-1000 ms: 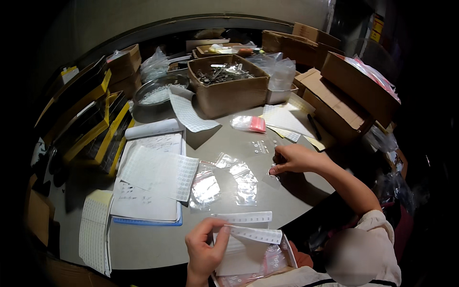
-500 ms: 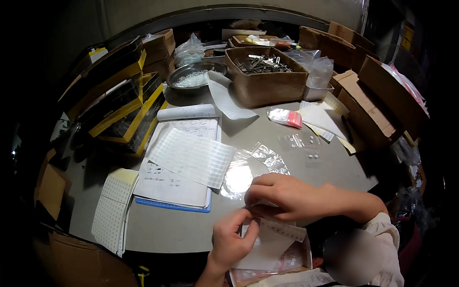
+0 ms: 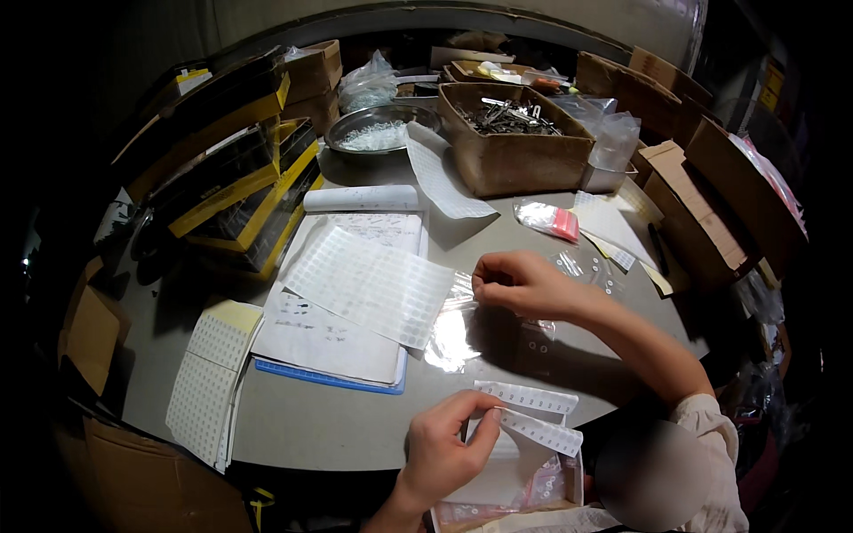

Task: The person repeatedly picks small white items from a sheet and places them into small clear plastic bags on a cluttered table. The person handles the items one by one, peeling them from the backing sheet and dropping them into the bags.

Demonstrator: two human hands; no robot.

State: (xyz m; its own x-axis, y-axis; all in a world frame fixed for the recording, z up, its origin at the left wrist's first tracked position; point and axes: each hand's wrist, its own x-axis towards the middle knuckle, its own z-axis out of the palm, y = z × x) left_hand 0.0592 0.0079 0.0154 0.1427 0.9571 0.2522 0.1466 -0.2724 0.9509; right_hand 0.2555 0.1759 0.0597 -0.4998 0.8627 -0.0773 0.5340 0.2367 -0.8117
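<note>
My left hand (image 3: 444, 449) pinches a folded strip of small printed stickers (image 3: 538, 431) between thumb and fingers. The strip hangs over a shallow box (image 3: 579, 487) holding small clear bags with pink marks. My right hand (image 3: 524, 284) is raised over the middle of the table with its fingers pressed together; whatever they hold, if anything, is too small to make out. Below and left of it lie shiny clear plastic zip bags (image 3: 453, 342). Just beneath the right wrist is a small clear bag (image 3: 537, 345) with white rings showing in it.
Sticker sheets (image 3: 373, 282) lie over a clipboard (image 3: 333, 380), with another stack (image 3: 211, 377) at left. At the back stand a metal bowl (image 3: 382, 124) of clear pieces and a carton (image 3: 515, 160) of metal parts. A pink-marked bag pack (image 3: 546, 222) lies at right.
My right hand has left the sticker strip and moved up and away over the clear bags. My left hand keeps hold of the strip, whose folded ends now show. The view has shifted slightly.
</note>
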